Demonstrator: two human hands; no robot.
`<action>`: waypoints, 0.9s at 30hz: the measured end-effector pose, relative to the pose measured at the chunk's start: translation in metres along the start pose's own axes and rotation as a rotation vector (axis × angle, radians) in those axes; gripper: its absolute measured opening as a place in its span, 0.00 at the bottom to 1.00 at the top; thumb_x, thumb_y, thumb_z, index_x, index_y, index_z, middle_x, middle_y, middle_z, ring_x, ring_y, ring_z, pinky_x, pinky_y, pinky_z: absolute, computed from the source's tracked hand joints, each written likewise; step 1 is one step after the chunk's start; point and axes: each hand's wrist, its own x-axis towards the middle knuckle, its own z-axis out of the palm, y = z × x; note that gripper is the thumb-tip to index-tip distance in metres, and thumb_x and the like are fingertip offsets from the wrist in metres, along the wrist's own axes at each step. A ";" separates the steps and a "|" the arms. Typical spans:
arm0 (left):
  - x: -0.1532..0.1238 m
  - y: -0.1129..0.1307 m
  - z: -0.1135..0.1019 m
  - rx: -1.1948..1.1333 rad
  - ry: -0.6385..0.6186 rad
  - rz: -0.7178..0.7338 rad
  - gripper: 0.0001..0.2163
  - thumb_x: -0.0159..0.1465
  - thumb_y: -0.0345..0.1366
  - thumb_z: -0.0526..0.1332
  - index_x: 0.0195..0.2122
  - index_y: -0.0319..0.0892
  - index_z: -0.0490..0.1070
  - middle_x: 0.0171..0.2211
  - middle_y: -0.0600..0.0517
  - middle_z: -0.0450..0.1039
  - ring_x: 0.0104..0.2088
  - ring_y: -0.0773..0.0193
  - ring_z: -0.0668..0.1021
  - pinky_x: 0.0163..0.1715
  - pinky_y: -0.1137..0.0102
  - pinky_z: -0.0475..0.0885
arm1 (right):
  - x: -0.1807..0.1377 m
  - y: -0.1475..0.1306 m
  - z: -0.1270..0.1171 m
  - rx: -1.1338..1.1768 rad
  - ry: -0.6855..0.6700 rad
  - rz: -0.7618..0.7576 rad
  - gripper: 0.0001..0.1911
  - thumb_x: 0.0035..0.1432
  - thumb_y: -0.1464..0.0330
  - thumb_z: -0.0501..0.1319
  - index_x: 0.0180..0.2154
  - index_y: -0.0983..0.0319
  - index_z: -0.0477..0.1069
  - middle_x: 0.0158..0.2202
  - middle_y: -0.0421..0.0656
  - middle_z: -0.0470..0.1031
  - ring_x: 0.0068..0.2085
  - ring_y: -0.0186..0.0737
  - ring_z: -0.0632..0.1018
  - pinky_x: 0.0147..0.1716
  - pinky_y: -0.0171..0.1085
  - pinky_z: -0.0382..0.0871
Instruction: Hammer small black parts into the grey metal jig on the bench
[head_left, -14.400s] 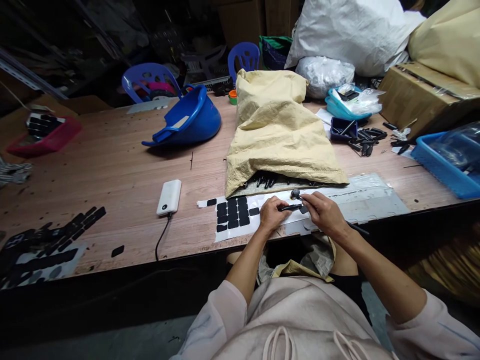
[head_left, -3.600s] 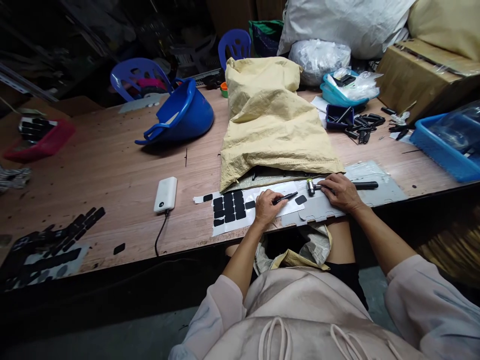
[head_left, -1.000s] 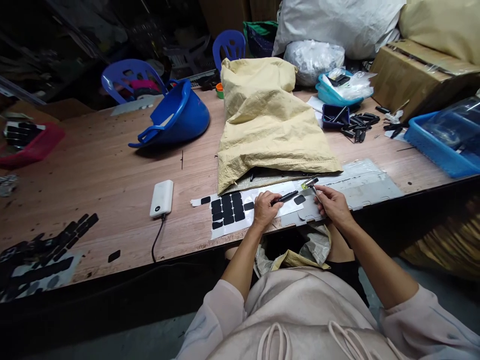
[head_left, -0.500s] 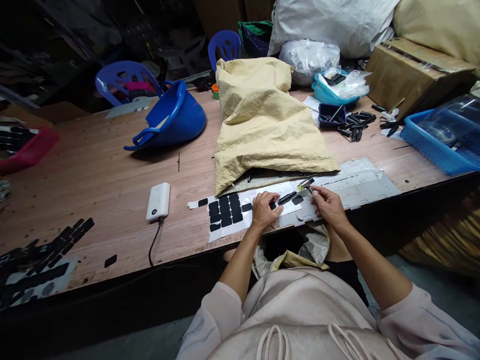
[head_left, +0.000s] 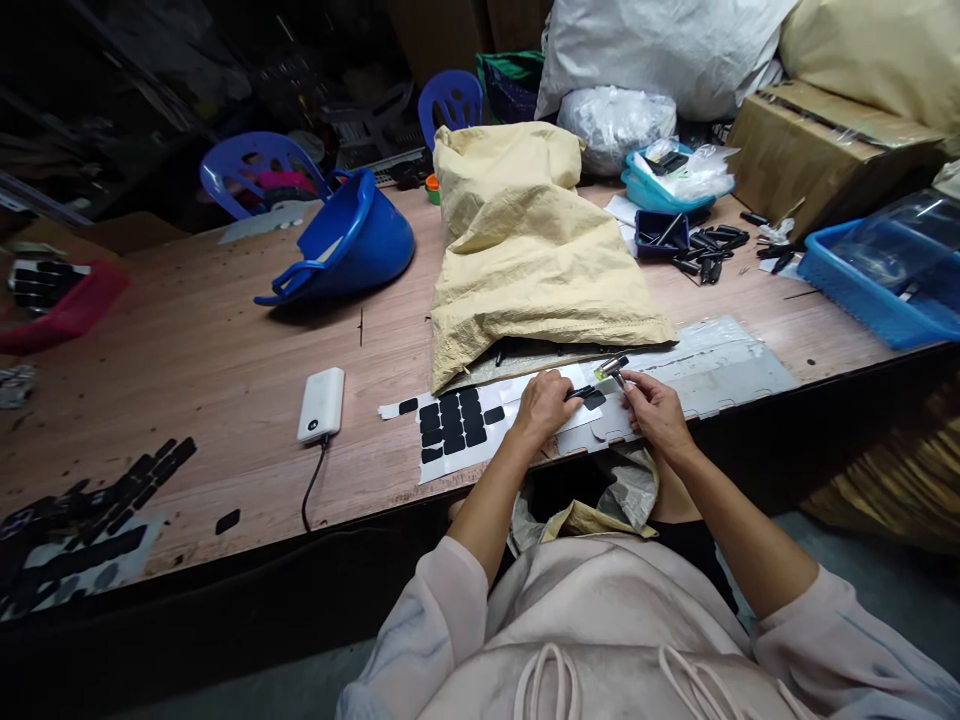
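Observation:
My right hand [head_left: 654,408] is closed on the thin handle of a small hammer-like tool [head_left: 612,367], which has a silver cylindrical head with yellow-green on one end. To its left, my left hand [head_left: 546,408] has its fingers curled at the near end of a slim black piece [head_left: 582,392]; the fingertips are partly hidden. This piece lies over a white sheet, close to a flat black patch [head_left: 595,400]. Left of that hand, rows of black rounded patches [head_left: 452,424] lie on a white backing sheet [head_left: 450,465].
A large tan sack [head_left: 540,250] lies right behind my hands, black pieces showing at its mouth. A white power bank [head_left: 321,405] with a cable is on the left. A tilted blue basin [head_left: 367,235], loose black pieces [head_left: 709,252] and a blue tray [head_left: 870,290] stand farther off.
My left hand has moved slightly right, onto the slim black piece that lay beside it. My right hand and the tool have stayed nearly in place.

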 end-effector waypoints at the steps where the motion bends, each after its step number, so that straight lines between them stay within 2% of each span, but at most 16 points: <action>1: 0.002 0.001 -0.003 -0.024 -0.028 -0.016 0.04 0.61 0.36 0.71 0.31 0.42 0.81 0.35 0.48 0.79 0.41 0.55 0.79 0.44 0.64 0.73 | 0.000 0.000 0.000 0.007 0.004 0.005 0.32 0.53 0.50 0.64 0.54 0.63 0.79 0.28 0.37 0.72 0.19 0.29 0.66 0.15 0.32 0.64; 3: 0.003 -0.001 -0.008 -0.159 -0.023 -0.104 0.06 0.60 0.36 0.70 0.28 0.42 0.79 0.30 0.51 0.77 0.35 0.59 0.79 0.37 0.67 0.72 | -0.001 0.000 0.001 0.022 0.010 0.012 0.33 0.53 0.50 0.64 0.54 0.64 0.78 0.28 0.37 0.72 0.19 0.29 0.66 0.15 0.32 0.64; 6: -0.004 -0.012 -0.010 -0.542 0.041 -0.276 0.07 0.57 0.38 0.69 0.28 0.41 0.76 0.24 0.55 0.74 0.25 0.66 0.75 0.28 0.71 0.68 | -0.001 0.001 0.001 0.042 0.020 0.007 0.34 0.52 0.49 0.64 0.54 0.63 0.78 0.27 0.37 0.73 0.20 0.29 0.66 0.16 0.32 0.65; 9: -0.015 -0.028 -0.003 -0.943 0.123 -0.355 0.11 0.53 0.40 0.71 0.33 0.40 0.74 0.27 0.54 0.78 0.25 0.67 0.77 0.28 0.72 0.72 | -0.002 0.002 0.001 0.050 0.028 0.000 0.34 0.53 0.49 0.65 0.54 0.63 0.78 0.28 0.37 0.73 0.20 0.29 0.66 0.16 0.32 0.65; 11: -0.021 -0.035 0.004 -1.062 0.174 -0.350 0.14 0.52 0.40 0.73 0.36 0.40 0.75 0.33 0.51 0.82 0.29 0.65 0.80 0.32 0.70 0.76 | -0.002 0.004 0.001 0.047 0.029 -0.003 0.34 0.53 0.48 0.65 0.54 0.63 0.78 0.28 0.38 0.74 0.20 0.29 0.66 0.16 0.32 0.65; 13: -0.026 -0.039 0.011 -1.025 0.204 -0.326 0.14 0.53 0.38 0.73 0.38 0.41 0.77 0.37 0.49 0.83 0.33 0.64 0.81 0.36 0.69 0.78 | -0.002 0.005 0.001 0.043 0.023 -0.009 0.35 0.53 0.48 0.65 0.55 0.63 0.78 0.29 0.38 0.74 0.20 0.29 0.66 0.16 0.32 0.65; 16: -0.032 -0.039 0.019 -0.805 0.225 -0.281 0.10 0.55 0.32 0.72 0.38 0.42 0.80 0.38 0.50 0.83 0.38 0.62 0.81 0.44 0.65 0.78 | -0.002 0.006 0.001 0.042 0.018 -0.016 0.35 0.54 0.47 0.64 0.55 0.63 0.77 0.29 0.38 0.74 0.20 0.29 0.66 0.16 0.32 0.64; 19: -0.035 -0.036 0.021 -0.630 0.233 -0.231 0.10 0.57 0.28 0.71 0.39 0.44 0.82 0.39 0.52 0.82 0.42 0.61 0.81 0.50 0.64 0.77 | -0.002 0.006 0.001 0.038 0.024 -0.015 0.34 0.54 0.47 0.64 0.55 0.63 0.78 0.29 0.38 0.73 0.20 0.29 0.65 0.16 0.33 0.64; 23: -0.036 -0.035 0.020 -0.522 0.256 -0.175 0.10 0.57 0.27 0.72 0.39 0.44 0.83 0.42 0.51 0.79 0.43 0.61 0.81 0.47 0.65 0.77 | -0.003 0.005 0.000 -0.002 0.013 -0.016 0.34 0.55 0.48 0.63 0.55 0.63 0.79 0.29 0.38 0.74 0.19 0.30 0.65 0.17 0.34 0.64; 27: -0.035 -0.038 0.019 -0.466 0.204 -0.136 0.09 0.59 0.28 0.72 0.40 0.44 0.84 0.40 0.51 0.77 0.42 0.61 0.80 0.46 0.66 0.77 | -0.005 0.004 -0.001 -0.107 0.012 -0.098 0.32 0.57 0.51 0.63 0.54 0.64 0.80 0.30 0.41 0.77 0.24 0.33 0.68 0.23 0.35 0.66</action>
